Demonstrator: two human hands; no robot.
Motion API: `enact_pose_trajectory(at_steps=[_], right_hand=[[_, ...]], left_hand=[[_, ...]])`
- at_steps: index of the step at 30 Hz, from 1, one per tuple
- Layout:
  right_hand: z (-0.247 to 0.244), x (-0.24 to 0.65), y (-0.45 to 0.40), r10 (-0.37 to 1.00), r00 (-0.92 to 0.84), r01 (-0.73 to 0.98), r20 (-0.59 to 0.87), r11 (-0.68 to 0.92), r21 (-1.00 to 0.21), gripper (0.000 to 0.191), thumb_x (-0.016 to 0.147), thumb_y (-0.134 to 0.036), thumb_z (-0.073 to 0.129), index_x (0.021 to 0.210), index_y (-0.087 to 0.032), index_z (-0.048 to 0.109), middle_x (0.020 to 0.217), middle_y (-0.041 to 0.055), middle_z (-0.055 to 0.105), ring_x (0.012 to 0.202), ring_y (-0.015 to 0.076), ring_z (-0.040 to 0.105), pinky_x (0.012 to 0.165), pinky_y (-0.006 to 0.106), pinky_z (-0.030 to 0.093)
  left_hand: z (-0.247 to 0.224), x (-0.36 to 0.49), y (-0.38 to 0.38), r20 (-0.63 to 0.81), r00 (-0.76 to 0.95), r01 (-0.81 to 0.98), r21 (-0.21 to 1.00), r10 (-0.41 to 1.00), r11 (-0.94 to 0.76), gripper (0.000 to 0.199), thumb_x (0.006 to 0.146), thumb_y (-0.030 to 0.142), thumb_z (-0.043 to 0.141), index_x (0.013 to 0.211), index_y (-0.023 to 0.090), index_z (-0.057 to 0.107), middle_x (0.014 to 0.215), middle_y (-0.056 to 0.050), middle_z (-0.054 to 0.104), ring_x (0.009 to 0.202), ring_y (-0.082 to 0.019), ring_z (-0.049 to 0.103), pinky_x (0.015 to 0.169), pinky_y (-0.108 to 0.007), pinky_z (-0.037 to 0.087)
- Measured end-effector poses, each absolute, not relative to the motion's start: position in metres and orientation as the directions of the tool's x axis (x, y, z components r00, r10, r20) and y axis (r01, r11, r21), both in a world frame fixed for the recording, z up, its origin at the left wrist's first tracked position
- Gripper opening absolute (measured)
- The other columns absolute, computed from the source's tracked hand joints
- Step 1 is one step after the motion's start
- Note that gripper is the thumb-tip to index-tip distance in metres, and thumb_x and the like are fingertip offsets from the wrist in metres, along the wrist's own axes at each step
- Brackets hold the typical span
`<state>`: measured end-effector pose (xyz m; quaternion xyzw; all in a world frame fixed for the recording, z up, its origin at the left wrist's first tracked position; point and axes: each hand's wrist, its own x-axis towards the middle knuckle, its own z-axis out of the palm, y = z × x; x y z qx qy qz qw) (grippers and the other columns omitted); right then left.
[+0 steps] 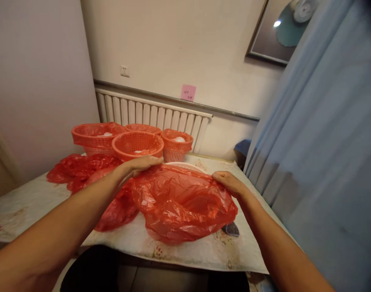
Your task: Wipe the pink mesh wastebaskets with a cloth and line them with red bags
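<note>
A thin red plastic bag hangs spread out between my hands at the front of the table. My left hand is closed on its upper left edge, and my right hand grips the upper right edge. Just behind the bag a white rim shows; the bag hides the rest of that container. Beside my left forearm lies a crumpled heap of more red plastic bags, partly covered by the arm. A small dark grey piece, perhaps cloth, sticks out under the bag's right side.
Several baskets lined with red bags stand at the back, including a front one, a left one and a right one. White items lie in some. A patterned cloth covers the table. Behind is a radiator; a blue curtain hangs right.
</note>
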<state>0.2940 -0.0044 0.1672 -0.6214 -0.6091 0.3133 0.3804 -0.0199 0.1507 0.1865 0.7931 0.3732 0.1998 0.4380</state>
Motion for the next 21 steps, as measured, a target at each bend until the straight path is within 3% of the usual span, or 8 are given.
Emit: enact_pose_trajectory(at_steps=[4,9,13,21], right_hand=[[0.158,0.299,0.011,0.996,0.041,0.637,0.082,0.037,-0.77,0.024,0.069,-0.039,0.058,0.06,-0.017,0.057,0.054,-0.005,0.047,0.052,0.0084,0.037,0.051,0.021,0.028],[0.146,0.312,0.043,0.959,0.174,0.673,0.225,0.051,-0.738,0.021,0.069,-0.036,0.053,0.061,-0.018,0.06,0.055,-0.0041,0.051,0.056,0.0107,0.042,0.056,0.022,0.031],[0.136,0.319,0.075,0.934,0.245,0.675,0.259,0.027,-0.737,0.019,0.066,-0.034,0.053,0.059,-0.018,0.06,0.057,-0.0024,0.054,0.06,0.0127,0.046,0.06,0.024,0.033],[0.111,0.329,0.117,0.925,0.323,0.576,0.2,-0.025,-0.817,0.018,0.063,-0.034,0.053,0.057,-0.018,0.058,0.053,-0.003,0.055,0.057,0.0126,0.047,0.056,0.023,0.034]], left_hand=[[0.177,-0.013,0.17,-0.073,0.726,0.397,0.856,0.684,-0.331,0.027,0.062,0.044,0.068,0.062,0.019,0.058,0.059,0.001,0.059,0.053,-0.014,0.051,0.051,-0.026,0.041],[0.165,0.006,0.199,0.092,0.631,0.358,0.847,0.77,-0.394,0.021,0.062,0.037,0.064,0.065,0.019,0.053,0.057,0.006,0.048,0.051,-0.009,0.041,0.048,-0.021,0.031],[0.152,0.02,0.221,0.156,0.52,0.351,0.858,0.84,-0.376,0.019,0.062,0.033,0.059,0.06,0.019,0.048,0.054,0.006,0.044,0.051,-0.009,0.038,0.048,-0.021,0.028],[0.125,0.038,0.248,0.032,0.465,0.29,0.939,0.885,-0.186,0.018,0.056,0.023,0.064,0.05,0.018,0.048,0.043,0.007,0.044,0.043,-0.009,0.038,0.044,-0.021,0.024]])
